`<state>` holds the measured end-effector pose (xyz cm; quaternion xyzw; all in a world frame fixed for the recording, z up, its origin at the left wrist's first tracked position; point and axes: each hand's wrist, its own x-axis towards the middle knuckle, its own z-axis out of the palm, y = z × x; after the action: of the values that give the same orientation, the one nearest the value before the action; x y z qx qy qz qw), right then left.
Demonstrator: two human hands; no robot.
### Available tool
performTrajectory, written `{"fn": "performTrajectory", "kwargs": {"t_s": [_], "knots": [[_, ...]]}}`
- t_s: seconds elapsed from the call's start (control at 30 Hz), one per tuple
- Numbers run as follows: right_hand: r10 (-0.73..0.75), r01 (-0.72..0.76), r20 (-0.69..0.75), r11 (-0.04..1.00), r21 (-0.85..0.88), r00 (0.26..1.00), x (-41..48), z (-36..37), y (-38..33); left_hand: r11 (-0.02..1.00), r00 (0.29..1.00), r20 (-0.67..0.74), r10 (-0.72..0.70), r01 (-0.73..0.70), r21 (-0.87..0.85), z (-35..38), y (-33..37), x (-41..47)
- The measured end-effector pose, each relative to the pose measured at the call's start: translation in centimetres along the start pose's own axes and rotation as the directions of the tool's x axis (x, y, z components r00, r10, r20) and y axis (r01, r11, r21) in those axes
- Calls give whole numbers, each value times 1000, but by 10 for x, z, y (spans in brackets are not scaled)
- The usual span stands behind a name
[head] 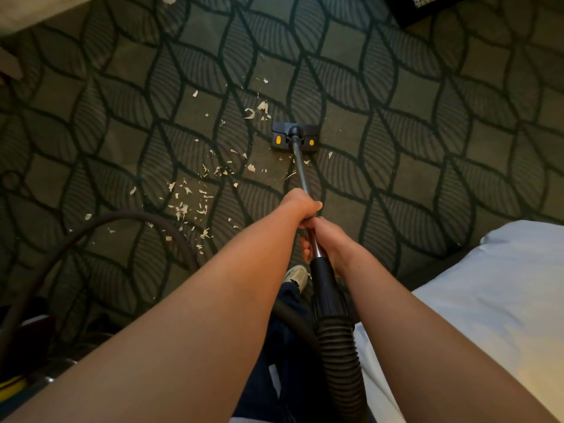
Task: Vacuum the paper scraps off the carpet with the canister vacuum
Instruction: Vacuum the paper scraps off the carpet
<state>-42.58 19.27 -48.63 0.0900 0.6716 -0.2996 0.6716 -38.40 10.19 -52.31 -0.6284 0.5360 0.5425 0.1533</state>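
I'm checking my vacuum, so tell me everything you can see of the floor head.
The floor head is a dark, wide rectangular piece, plastic by its look, with two yellow patches on top. It lies flat on the carpet, joined at its middle to the metal wand. Paper scraps lie near its far left corner and behind it.

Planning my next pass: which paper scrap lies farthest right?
The lone scrap behind the floor head's right corner; the rest lie by the wand or left of it.
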Motion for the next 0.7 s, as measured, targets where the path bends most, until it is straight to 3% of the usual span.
{"fn": "performTrajectory", "kwargs": {"t_s": [0.7], "knots": [[106, -110, 95, 993, 39, 990, -32, 10, 8, 994, 998, 32, -60, 57, 93, -9, -7, -32]]}}
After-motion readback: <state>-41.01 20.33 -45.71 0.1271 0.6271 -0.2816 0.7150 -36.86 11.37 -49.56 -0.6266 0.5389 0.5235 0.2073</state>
